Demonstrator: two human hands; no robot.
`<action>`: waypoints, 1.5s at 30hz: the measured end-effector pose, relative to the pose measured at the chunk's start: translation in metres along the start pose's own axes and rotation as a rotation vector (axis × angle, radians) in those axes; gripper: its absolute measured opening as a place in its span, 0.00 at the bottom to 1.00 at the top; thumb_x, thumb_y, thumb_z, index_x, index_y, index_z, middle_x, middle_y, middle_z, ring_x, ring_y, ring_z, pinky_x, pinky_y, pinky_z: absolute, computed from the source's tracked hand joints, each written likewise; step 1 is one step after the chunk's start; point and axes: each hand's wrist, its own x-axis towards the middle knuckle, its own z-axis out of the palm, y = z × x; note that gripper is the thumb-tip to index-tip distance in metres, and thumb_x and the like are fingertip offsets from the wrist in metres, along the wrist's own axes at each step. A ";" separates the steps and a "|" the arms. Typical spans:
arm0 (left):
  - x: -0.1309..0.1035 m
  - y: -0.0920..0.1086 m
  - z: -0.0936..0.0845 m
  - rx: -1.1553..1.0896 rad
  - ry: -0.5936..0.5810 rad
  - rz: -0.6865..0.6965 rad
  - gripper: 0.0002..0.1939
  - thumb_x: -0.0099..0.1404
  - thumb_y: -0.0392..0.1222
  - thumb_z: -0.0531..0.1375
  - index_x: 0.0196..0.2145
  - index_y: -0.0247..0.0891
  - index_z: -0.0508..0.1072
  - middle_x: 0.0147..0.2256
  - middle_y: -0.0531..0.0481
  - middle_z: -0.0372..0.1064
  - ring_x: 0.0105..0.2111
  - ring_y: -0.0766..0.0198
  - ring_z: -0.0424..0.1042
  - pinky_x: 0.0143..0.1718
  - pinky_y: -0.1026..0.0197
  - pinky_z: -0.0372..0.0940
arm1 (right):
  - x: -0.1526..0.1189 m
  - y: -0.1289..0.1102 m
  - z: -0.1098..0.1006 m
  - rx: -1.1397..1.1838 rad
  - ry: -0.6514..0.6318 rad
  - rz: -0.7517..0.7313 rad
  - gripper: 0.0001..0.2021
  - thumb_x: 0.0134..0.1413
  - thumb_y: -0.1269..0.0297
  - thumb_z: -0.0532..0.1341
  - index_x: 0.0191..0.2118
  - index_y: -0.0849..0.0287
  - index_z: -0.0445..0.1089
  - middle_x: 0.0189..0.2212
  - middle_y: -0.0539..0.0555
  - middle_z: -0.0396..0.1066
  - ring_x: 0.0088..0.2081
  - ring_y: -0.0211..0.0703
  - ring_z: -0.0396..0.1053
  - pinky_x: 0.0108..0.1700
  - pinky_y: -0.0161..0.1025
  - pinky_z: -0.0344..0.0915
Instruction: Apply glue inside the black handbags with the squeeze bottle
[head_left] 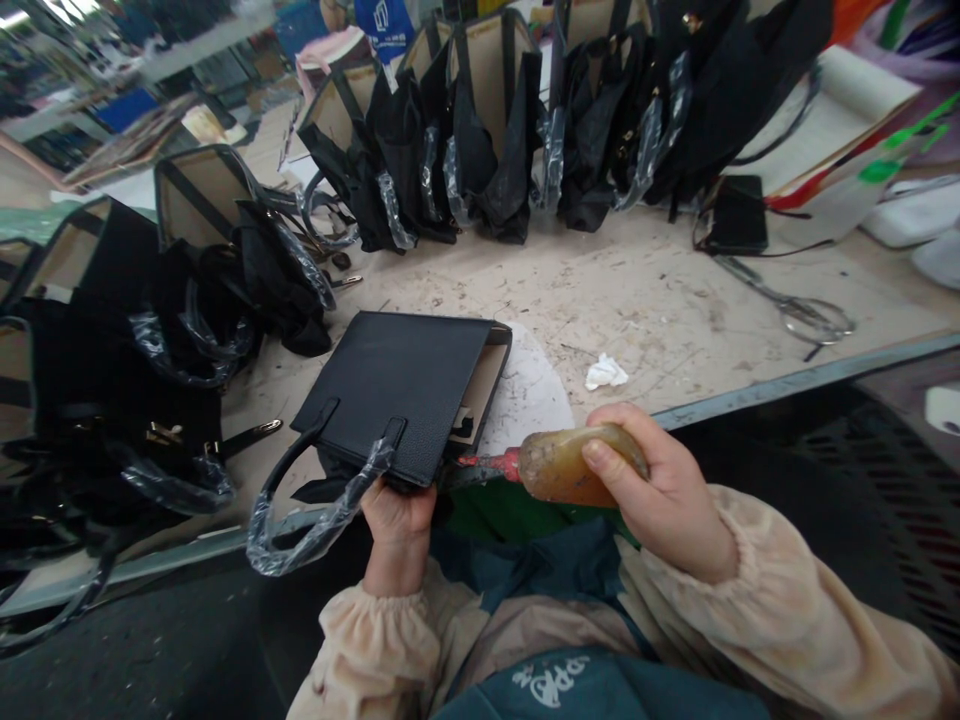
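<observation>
A black handbag (pixel 405 375) lies on its side on the bench, its beige inside showing along the right edge. One plastic-wrapped handle (pixel 322 540) loops over the bench's front edge. My left hand (pixel 399 510) grips the bag's near edge beside the handle, with the fingertips hidden under the black material. In my right hand (pixel 660 480) is an amber, see-through glue bottle (pixel 555 465), tipped sideways. Its red, dark-crusted nozzle points left at the bag's near right corner; whether the tip touches the bag I cannot tell.
Several unfinished black bags (pixel 495 120) stand along the back, and more bags (pixel 150 300) crowd the left. On the right lie scissors (pixel 814 318), a black phone (pixel 739 215) and a clear bottle with a green cap (pixel 847 195). Crumpled white tissue (pixel 606 372) rests near the front edge.
</observation>
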 end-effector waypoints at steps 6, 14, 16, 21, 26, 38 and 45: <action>0.007 -0.004 -0.007 0.150 -0.096 0.100 0.18 0.60 0.38 0.54 0.48 0.40 0.73 0.40 0.46 0.77 0.44 0.59 0.74 0.47 0.59 0.67 | 0.003 0.001 0.002 -0.048 -0.017 -0.019 0.04 0.60 0.62 0.57 0.36 0.56 0.65 0.27 0.46 0.66 0.28 0.35 0.64 0.31 0.30 0.60; 0.011 -0.003 -0.010 0.154 -0.074 0.112 0.19 0.59 0.40 0.56 0.48 0.40 0.73 0.44 0.45 0.76 0.49 0.57 0.71 0.52 0.54 0.64 | 0.005 0.002 0.005 -0.084 -0.002 -0.061 0.03 0.59 0.63 0.58 0.36 0.56 0.65 0.28 0.46 0.66 0.29 0.35 0.65 0.32 0.30 0.60; 0.010 -0.003 -0.009 0.161 -0.080 0.103 0.19 0.58 0.41 0.56 0.47 0.39 0.74 0.44 0.44 0.75 0.49 0.56 0.71 0.53 0.53 0.63 | 0.005 0.003 0.005 -0.085 0.003 -0.069 0.03 0.59 0.64 0.58 0.36 0.56 0.65 0.28 0.46 0.66 0.28 0.35 0.65 0.32 0.30 0.60; 0.008 -0.003 -0.006 0.132 -0.018 0.063 0.17 0.59 0.39 0.54 0.45 0.39 0.75 0.44 0.45 0.76 0.50 0.57 0.70 0.55 0.53 0.62 | 0.005 0.005 0.005 -0.097 0.045 -0.071 0.03 0.59 0.64 0.58 0.36 0.56 0.65 0.27 0.46 0.66 0.27 0.34 0.64 0.31 0.31 0.59; 0.008 -0.002 -0.004 0.144 -0.021 0.081 0.17 0.59 0.39 0.54 0.45 0.40 0.75 0.43 0.45 0.76 0.50 0.57 0.71 0.54 0.53 0.63 | 0.004 0.006 0.006 -0.074 0.018 -0.090 0.03 0.59 0.64 0.58 0.36 0.56 0.65 0.27 0.46 0.66 0.27 0.34 0.64 0.31 0.31 0.60; 0.009 -0.001 -0.006 0.107 -0.090 0.097 0.19 0.59 0.38 0.54 0.46 0.40 0.75 0.45 0.48 0.76 0.50 0.57 0.71 0.55 0.53 0.62 | 0.009 0.015 0.010 -0.083 0.044 -0.091 0.02 0.59 0.65 0.58 0.36 0.56 0.65 0.28 0.46 0.65 0.29 0.34 0.64 0.33 0.31 0.59; 0.010 -0.001 -0.008 0.143 -0.139 0.122 0.18 0.57 0.38 0.55 0.44 0.40 0.76 0.43 0.48 0.76 0.49 0.56 0.71 0.54 0.51 0.63 | 0.012 0.012 0.009 0.038 -0.041 0.012 0.04 0.60 0.64 0.57 0.35 0.57 0.65 0.27 0.46 0.64 0.29 0.34 0.63 0.33 0.31 0.59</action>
